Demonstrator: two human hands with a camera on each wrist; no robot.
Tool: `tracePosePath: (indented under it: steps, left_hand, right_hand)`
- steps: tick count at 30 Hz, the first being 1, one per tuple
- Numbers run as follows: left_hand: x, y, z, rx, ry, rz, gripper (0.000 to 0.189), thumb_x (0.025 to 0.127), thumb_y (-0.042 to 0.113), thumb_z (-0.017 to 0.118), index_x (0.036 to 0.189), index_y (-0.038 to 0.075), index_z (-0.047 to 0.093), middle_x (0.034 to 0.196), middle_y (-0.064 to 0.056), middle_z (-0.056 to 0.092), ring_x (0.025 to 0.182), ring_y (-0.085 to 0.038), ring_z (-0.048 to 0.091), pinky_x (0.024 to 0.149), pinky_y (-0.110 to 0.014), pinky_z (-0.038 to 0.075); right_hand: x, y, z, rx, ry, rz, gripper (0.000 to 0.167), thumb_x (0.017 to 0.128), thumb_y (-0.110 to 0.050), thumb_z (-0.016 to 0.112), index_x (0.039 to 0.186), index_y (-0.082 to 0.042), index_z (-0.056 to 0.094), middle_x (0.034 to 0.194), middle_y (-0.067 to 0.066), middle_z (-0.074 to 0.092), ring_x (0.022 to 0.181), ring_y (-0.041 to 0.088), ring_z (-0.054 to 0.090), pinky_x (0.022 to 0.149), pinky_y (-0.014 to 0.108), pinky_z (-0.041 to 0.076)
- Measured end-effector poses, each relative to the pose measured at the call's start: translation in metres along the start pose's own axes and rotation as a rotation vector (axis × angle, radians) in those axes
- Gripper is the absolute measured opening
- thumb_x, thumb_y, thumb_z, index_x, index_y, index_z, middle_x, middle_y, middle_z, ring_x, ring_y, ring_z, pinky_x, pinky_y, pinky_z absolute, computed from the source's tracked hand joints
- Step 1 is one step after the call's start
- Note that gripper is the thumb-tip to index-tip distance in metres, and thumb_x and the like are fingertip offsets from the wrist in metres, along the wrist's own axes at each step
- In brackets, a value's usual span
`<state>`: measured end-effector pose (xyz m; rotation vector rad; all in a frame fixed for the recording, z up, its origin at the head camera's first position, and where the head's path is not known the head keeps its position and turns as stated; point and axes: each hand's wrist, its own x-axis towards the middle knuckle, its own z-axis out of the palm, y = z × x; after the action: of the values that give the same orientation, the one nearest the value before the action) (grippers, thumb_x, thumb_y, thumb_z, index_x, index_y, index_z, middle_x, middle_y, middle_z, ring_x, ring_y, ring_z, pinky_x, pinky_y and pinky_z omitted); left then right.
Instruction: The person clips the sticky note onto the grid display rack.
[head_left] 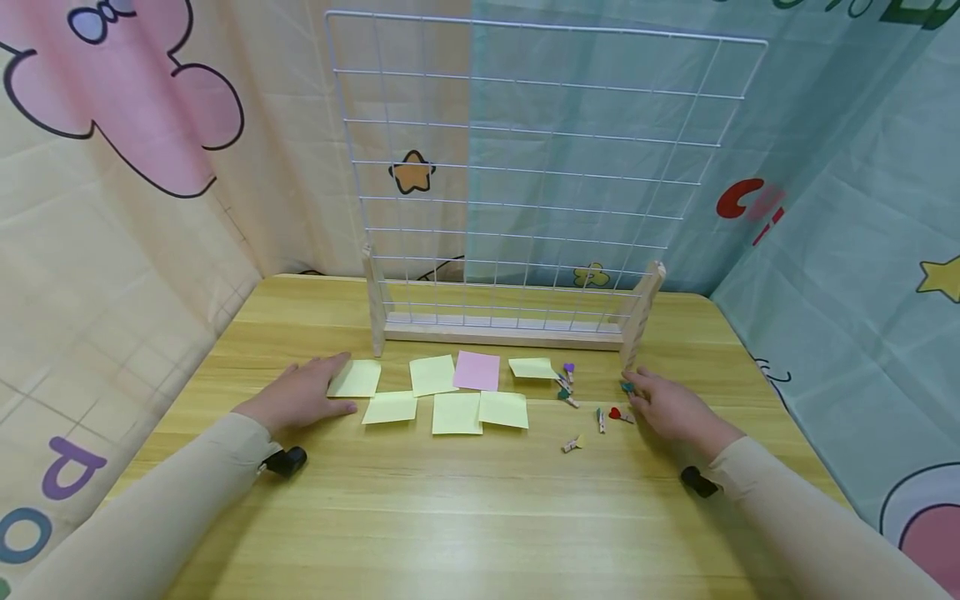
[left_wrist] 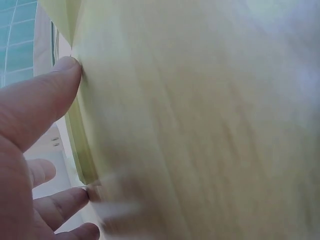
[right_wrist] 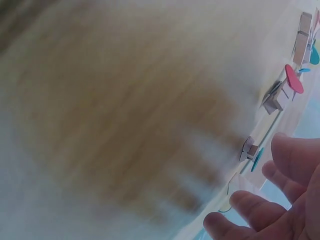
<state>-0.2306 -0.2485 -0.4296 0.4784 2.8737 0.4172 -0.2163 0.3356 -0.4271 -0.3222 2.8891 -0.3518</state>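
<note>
My left hand [head_left: 303, 394] lies at the left end of a row of sticky notes, its fingers spread around the left edge of a yellow sticky note [head_left: 355, 379]. In the left wrist view the thumb [left_wrist: 42, 102] and fingers stand apart. My right hand [head_left: 675, 407] is beside a small clothespin with a teal top [head_left: 627, 387]. The right wrist view has that clothespin [right_wrist: 249, 151] just beyond the spread fingertips, with nothing pinched. A red-heart clothespin [head_left: 619, 414] lies close by. Between the hands are a pink sticky note [head_left: 477, 371] and several more yellow ones.
Behind the notes stands a white wire grid [head_left: 525, 150] in a wooden base [head_left: 502, 335]. More small clothespins [head_left: 567, 392] lie right of the notes, one with a yellow top [head_left: 573, 444] nearer the front. Printed curtains [head_left: 847, 333] surround the wooden table [head_left: 465, 517].
</note>
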Motion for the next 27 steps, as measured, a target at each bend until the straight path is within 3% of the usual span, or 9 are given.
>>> tracePosePath:
  steps: [10, 14, 21, 27]
  left_hand:
    - [0.0013, 0.0005, -0.0012, -0.057, 0.042, -0.014, 0.088, 0.099, 0.050, 0.070, 0.162, 0.000, 0.035, 0.161, -0.028, 0.045, 0.148, -0.050, 0.042, 0.123, -0.072, 0.022]
    - [0.0025, 0.0029, -0.0024, -0.038, 0.055, -0.006, 0.084, 0.099, 0.046, 0.070, 0.159, -0.002, 0.039, 0.158, -0.029, 0.048, 0.146, -0.050, 0.045, 0.121, -0.072, 0.025]
    - [0.0080, 0.0048, -0.0041, -0.031, 0.026, -0.024, 0.087, 0.098, 0.050, 0.071, 0.159, -0.003, 0.039, 0.158, -0.030, 0.047, 0.147, -0.052, 0.043, 0.120, -0.075, 0.023]
    - [0.0098, 0.0060, -0.0037, -0.034, 0.016, -0.033, 0.087, 0.098, 0.048, 0.072, 0.160, -0.002, 0.038, 0.158, -0.030, 0.047, 0.147, -0.052, 0.042, 0.121, -0.075, 0.022]
  right_hand:
    - [0.0025, 0.0020, -0.0017, 0.011, 0.011, -0.031, 0.050, 0.110, -0.021, 0.054, 0.155, 0.000, 0.048, 0.158, 0.038, 0.039, 0.138, 0.060, 0.047, 0.111, 0.071, 0.041]
    - [0.0031, 0.0028, -0.0020, 0.011, 0.012, -0.031, 0.049, 0.110, -0.021, 0.054, 0.155, -0.001, 0.049, 0.158, 0.037, 0.040, 0.139, 0.059, 0.047, 0.111, 0.071, 0.041]
    - [0.0030, 0.0051, -0.0027, -0.002, 0.001, -0.036, 0.048, 0.110, -0.020, 0.055, 0.153, -0.001, 0.050, 0.158, 0.034, 0.043, 0.139, 0.057, 0.049, 0.110, 0.069, 0.044]
    - [0.0031, 0.0055, -0.0036, -0.008, 0.011, -0.029, 0.046, 0.107, -0.016, 0.061, 0.150, -0.001, 0.054, 0.143, 0.033, 0.060, 0.130, 0.052, 0.060, 0.105, 0.067, 0.049]
